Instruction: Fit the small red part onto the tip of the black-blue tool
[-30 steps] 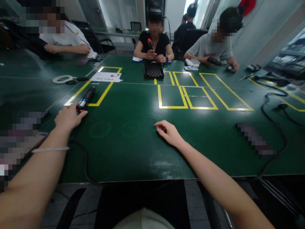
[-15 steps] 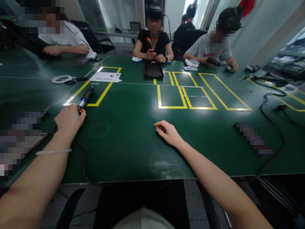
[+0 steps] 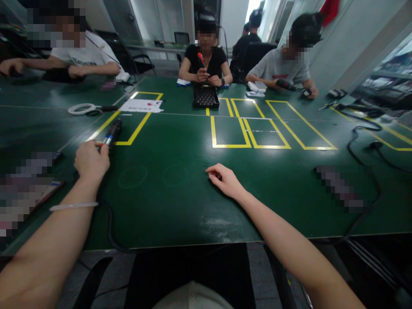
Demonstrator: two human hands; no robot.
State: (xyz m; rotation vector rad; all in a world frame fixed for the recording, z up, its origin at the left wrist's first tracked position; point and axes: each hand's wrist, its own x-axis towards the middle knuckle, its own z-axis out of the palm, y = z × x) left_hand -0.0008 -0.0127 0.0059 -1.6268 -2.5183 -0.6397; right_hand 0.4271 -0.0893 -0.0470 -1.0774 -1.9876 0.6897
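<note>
My left hand (image 3: 93, 159) is wrapped round a black corded tool with a blue and silver band (image 3: 111, 135), at the left of the green table (image 3: 193, 210). The tool's dark round end points away from me; its grip is hidden by my fingers. A black cord (image 3: 110, 223) runs from under my left wrist to the table's front edge. My right hand (image 3: 223, 178) rests on the tabletop near the middle, with loosely bent fingers, a gap to the thumb and nothing in it.
Yellow tape outlines (image 3: 231, 146) mark the table. A white sheet (image 3: 141, 105), a white coil (image 3: 82, 109) and a black tray (image 3: 206, 98) lie farther back. Co-workers sit opposite, one holding a red-tipped tool (image 3: 201, 60). Blurred flat items lie left and right, with a black cable (image 3: 380, 180) at right.
My left hand has turned slightly, and the tool has swung a little to the left. The co-worker at far left has stretched an arm outward. My right hand has stayed in place.
</note>
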